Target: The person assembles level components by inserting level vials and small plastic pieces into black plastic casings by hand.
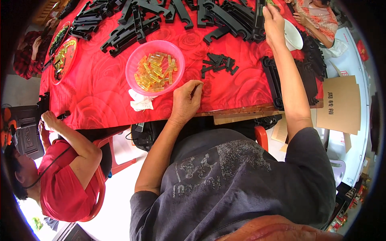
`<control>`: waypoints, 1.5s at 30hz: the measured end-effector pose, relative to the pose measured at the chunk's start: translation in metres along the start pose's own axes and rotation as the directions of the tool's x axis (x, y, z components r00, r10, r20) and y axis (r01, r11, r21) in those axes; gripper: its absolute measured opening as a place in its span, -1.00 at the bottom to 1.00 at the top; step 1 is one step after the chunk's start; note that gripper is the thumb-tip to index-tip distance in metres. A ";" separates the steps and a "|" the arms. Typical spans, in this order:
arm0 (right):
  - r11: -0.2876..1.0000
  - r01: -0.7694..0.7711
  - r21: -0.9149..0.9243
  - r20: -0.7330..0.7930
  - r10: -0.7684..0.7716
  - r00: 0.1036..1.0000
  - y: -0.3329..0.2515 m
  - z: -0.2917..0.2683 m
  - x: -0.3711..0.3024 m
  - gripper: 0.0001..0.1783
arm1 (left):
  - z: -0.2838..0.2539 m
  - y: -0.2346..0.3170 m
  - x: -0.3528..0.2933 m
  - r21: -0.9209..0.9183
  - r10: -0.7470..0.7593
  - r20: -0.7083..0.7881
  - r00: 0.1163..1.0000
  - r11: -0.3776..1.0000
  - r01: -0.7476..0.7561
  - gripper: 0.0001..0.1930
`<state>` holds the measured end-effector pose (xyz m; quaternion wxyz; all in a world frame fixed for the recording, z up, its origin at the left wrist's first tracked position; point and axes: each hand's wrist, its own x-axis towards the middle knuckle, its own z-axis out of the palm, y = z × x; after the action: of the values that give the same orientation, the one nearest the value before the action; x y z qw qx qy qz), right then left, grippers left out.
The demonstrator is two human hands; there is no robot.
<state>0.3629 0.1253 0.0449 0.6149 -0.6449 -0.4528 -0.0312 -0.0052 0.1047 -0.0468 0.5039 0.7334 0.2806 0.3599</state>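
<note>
My left hand (187,99) rests at the table's near edge with its fingers curled closed; whatever they may hold is hidden. Just beyond it to the left stands a pink plastic basket (130,78) of small clear yellow pieces (156,72). My right arm stretches to the far right, where my right hand (274,28) grips a long black plastic part (259,20) close to the pile. A small heap of short black pieces (218,63) lies between my hands. Beside my right forearm are more long black parts (273,82).
Long black parts (138,24) cover the far side of the red tablecloth (100,96). A white bowl (295,36) is at the right, a crumpled white tissue (140,102) by the basket. Co-workers sit left (66,176) and far right (317,20). A cardboard box (337,104) stands right.
</note>
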 end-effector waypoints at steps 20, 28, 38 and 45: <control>-0.054 -0.829 0.556 0.743 0.479 0.467 -0.049 0.014 -0.139 -0.66 | 0.000 0.003 -0.002 0.039 -0.011 0.005 1.000 0.999 0.010 -0.91; -0.296 -0.784 0.546 0.817 0.395 0.420 -0.050 0.003 -0.149 -0.61 | -0.001 0.002 -0.003 0.066 -0.008 0.009 1.000 0.998 0.008 -0.90; -0.294 -0.815 0.499 0.866 0.198 0.458 -0.048 -0.003 -0.165 -0.51 | 0.001 0.001 -0.002 0.073 0.015 0.007 1.000 0.997 -0.015 -0.91; -0.341 -0.815 0.469 0.883 0.197 0.426 -0.059 -0.004 -0.167 -0.46 | 0.000 0.003 -0.002 0.075 0.007 0.006 1.000 0.997 -0.008 -0.91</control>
<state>0.2302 0.0209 -0.0084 0.6585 -0.1569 -0.0906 0.7305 -0.0063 0.1020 -0.0443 0.4755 0.7539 0.2896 0.3488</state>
